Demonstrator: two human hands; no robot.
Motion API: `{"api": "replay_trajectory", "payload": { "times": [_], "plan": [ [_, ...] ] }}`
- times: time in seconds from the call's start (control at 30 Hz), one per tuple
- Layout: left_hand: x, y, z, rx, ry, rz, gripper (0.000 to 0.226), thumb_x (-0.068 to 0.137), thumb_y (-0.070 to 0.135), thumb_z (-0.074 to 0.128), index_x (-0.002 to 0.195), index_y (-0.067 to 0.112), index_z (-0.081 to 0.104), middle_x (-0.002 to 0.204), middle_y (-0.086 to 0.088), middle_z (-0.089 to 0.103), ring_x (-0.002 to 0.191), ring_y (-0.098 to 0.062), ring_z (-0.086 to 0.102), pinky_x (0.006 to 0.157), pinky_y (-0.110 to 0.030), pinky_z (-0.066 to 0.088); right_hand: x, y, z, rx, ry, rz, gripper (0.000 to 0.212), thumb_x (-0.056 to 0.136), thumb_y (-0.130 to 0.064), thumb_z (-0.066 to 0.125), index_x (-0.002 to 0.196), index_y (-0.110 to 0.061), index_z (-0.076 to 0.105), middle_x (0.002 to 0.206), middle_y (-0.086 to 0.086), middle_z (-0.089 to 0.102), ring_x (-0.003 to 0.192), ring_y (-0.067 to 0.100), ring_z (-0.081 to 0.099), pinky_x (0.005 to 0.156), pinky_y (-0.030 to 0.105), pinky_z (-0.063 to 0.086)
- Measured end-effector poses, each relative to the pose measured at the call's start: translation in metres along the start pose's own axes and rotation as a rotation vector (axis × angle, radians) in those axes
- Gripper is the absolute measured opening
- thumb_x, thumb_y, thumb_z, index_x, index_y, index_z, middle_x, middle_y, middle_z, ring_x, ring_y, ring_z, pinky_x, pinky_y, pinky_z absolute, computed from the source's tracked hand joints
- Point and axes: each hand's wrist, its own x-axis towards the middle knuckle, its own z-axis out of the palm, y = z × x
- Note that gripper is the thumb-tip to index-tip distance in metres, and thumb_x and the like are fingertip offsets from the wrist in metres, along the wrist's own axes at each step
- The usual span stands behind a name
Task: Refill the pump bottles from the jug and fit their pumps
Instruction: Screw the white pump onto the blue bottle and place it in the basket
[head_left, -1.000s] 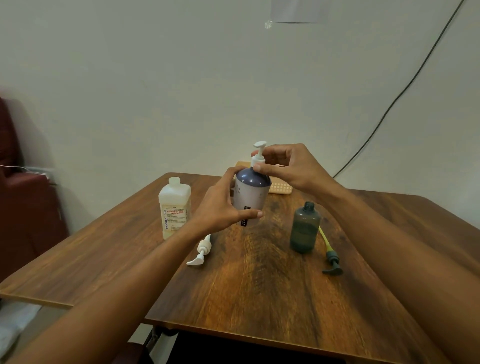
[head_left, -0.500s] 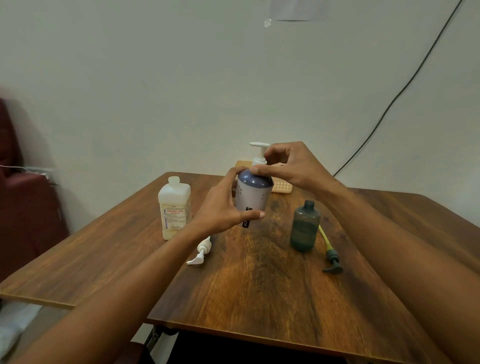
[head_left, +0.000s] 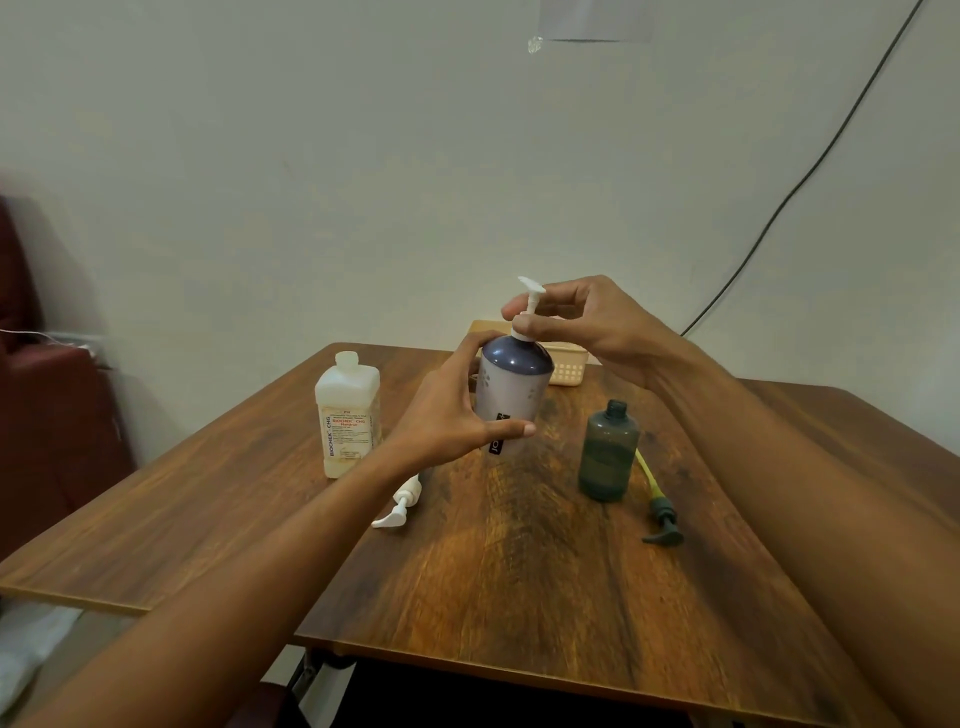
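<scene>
My left hand grips the body of a pale lilac pump bottle with a dark purple shoulder, held slightly tilted above the table. My right hand pinches the collar of its white pump, whose head sticks up above my fingers. A white square jug with a printed label stands uncapped to the left. To the right stands a dark green bottle with an open neck. Its dark pump with a yellow tube lies beside it. Another white pump lies under my left wrist.
Everything stands on a wooden table against a pale wall. A beige plastic basket sits at the back edge behind the bottle. A dark red chair is at the left, and a black cable runs down the wall.
The white pump's head has turned between frames while my right fingers shift on its collar. The bottle and my left hand have stayed nearly in place.
</scene>
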Motion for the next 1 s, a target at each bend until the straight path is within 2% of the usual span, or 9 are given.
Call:
{"api": "replay_trajectory", "payload": {
  "times": [0.1,0.2,0.3,0.43,0.57,0.77,0.83,0.9,1.0],
  "plan": [
    [0.0,0.001,0.001,0.004,-0.006,-0.009,0.1,0.063,0.064,0.088,0.144,0.046,0.032,0.139,0.018,0.054,0.102,0.029,0.049,0.074,0.007,0.04,0.003,0.0,0.008,-0.035,0.099,-0.016,0.048,0.068,-0.052,0.085,0.096,-0.013,0.081,0.102,-0.005,0.081,0.1,0.009,0.075,0.086,0.028,0.059],
    [0.0,0.0,0.003,0.023,-0.015,-0.019,0.104,0.063,0.062,0.089,0.147,0.042,0.032,0.147,0.009,0.054,0.109,0.009,0.053,0.077,-0.001,0.04,0.003,0.002,0.016,-0.052,0.151,-0.023,0.062,0.069,-0.056,0.085,0.092,0.001,0.076,0.097,0.01,0.08,0.096,0.024,0.077,0.089,0.038,0.063],
    [0.001,-0.001,0.005,0.014,-0.022,-0.019,0.103,0.065,0.061,0.088,0.148,0.038,0.032,0.147,0.006,0.054,0.119,-0.005,0.053,0.085,-0.008,0.039,0.003,0.003,0.014,-0.105,0.111,0.007,0.049,0.078,-0.063,0.077,0.087,-0.015,0.074,0.095,0.006,0.078,0.099,0.024,0.075,0.096,0.045,0.061],
    [0.002,0.002,0.004,0.004,-0.017,-0.024,0.102,0.064,0.064,0.087,0.146,0.041,0.032,0.146,0.008,0.054,0.116,-0.002,0.052,0.085,-0.008,0.038,-0.001,0.002,-0.003,0.068,-0.071,0.055,0.043,0.092,-0.049,0.075,0.125,-0.021,0.075,0.125,-0.004,0.076,0.12,0.014,0.07,0.095,0.031,0.059],
    [0.002,0.008,0.001,0.002,-0.013,-0.004,0.099,0.063,0.064,0.087,0.143,0.048,0.03,0.145,0.013,0.054,0.109,0.008,0.054,0.082,-0.001,0.039,0.0,0.005,-0.007,0.035,-0.052,0.001,0.041,0.084,-0.041,0.081,0.115,-0.015,0.08,0.118,-0.002,0.079,0.112,0.012,0.073,0.088,0.023,0.059],
    [0.002,0.009,0.007,0.003,-0.021,-0.017,0.107,0.066,0.058,0.089,0.152,0.036,0.03,0.151,0.002,0.052,0.126,-0.011,0.053,0.09,-0.014,0.041,0.004,0.006,0.014,-0.086,0.146,0.009,0.077,0.071,-0.061,0.086,0.106,0.006,0.068,0.1,-0.005,0.08,0.096,0.013,0.076,0.083,0.028,0.06],
    [0.002,0.01,0.008,-0.003,-0.014,-0.024,0.103,0.067,0.056,0.089,0.15,0.032,0.033,0.15,0.002,0.053,0.128,-0.016,0.056,0.093,-0.019,0.044,0.003,0.006,0.011,-0.089,0.119,0.021,0.067,0.079,-0.064,0.079,0.114,-0.008,0.07,0.105,-0.009,0.078,0.1,0.01,0.074,0.085,0.026,0.057],
    [0.003,0.01,0.007,-0.008,-0.01,-0.029,0.101,0.067,0.054,0.09,0.149,0.031,0.035,0.148,0.003,0.054,0.126,-0.016,0.057,0.092,-0.019,0.044,-0.001,0.005,0.001,0.017,0.007,0.035,0.048,0.089,-0.056,0.073,0.123,-0.021,0.074,0.12,-0.011,0.076,0.113,0.007,0.071,0.094,0.029,0.057],
    [0.004,0.012,0.006,-0.008,-0.008,-0.023,0.101,0.067,0.054,0.09,0.148,0.033,0.034,0.147,0.004,0.055,0.12,-0.009,0.054,0.085,-0.009,0.04,-0.005,0.004,-0.013,0.1,-0.136,0.006,0.036,0.095,-0.037,0.073,0.125,-0.017,0.077,0.139,-0.009,0.07,0.131,0.012,0.064,0.109,0.042,0.052]
  ]
}}
